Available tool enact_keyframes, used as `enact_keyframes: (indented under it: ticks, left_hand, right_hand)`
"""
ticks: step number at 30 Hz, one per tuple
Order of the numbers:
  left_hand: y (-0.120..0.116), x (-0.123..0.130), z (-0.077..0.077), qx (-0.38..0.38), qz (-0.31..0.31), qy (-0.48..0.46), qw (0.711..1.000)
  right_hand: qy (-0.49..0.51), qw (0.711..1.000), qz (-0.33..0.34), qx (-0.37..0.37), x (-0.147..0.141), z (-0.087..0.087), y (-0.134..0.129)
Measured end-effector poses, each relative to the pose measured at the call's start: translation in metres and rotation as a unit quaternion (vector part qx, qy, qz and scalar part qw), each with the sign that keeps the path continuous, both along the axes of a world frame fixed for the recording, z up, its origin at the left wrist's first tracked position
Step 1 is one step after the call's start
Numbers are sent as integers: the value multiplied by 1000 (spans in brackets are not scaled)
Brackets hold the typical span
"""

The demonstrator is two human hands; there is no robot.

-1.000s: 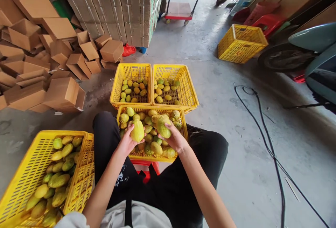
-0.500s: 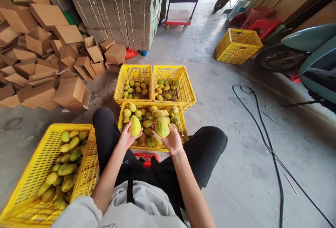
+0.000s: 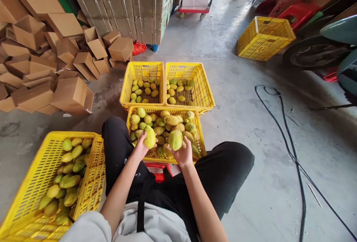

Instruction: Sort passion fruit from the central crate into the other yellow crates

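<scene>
My left hand (image 3: 141, 146) holds a yellow-green fruit (image 3: 150, 137), its fingers wrapped round the lower side. Beside it, a rounder green fruit (image 3: 175, 140) is held in my right hand (image 3: 184, 153). The two fruits are apart, both above a yellow crate (image 3: 200, 134) full of similar fruits, between my knees. Just beyond stand two more yellow crates side by side, the left one (image 3: 122, 86) and the right one (image 3: 205, 86), each with a layer of fruit at the bottom.
A large yellow crate (image 3: 30, 167) of fruit stands at my left. Cardboard boxes (image 3: 69, 93) are heaped at the far left, near a tall wrapped stack (image 3: 125, 7). Further right are another yellow crate (image 3: 264, 39), a trolley (image 3: 194, 4), a scooter (image 3: 315, 54) and a black cable (image 3: 288, 141).
The view has shifted slightly. The fruit in my right hand has turned and shows a rounder side. Both hands still hold their fruits.
</scene>
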State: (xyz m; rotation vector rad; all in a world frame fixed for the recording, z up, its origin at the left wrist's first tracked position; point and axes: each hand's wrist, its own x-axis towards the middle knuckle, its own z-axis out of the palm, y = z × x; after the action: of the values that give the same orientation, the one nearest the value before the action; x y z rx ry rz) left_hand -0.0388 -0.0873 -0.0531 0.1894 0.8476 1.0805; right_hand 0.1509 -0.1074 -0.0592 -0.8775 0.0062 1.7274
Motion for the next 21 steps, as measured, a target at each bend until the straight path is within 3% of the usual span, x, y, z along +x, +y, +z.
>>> enact_keyframes:
  ticks: [4, 7, 14, 21]
  left_hand:
    - [4, 2, 0, -16, -6, -43, 999]
    - [5, 2, 0, -13, -7, -78, 997]
    - [5, 5, 2, -21, 3, -33, 999]
    - [6, 4, 5, -19, 15, -42, 999]
  right_hand:
    - [42, 998, 28, 40, -2, 4, 6]
    - [29, 999, 24, 29, -1, 2, 6]
    - [-13, 999, -21, -19, 1, -10, 5]
    - [-41, 998, -33, -26, -6, -6, 6]
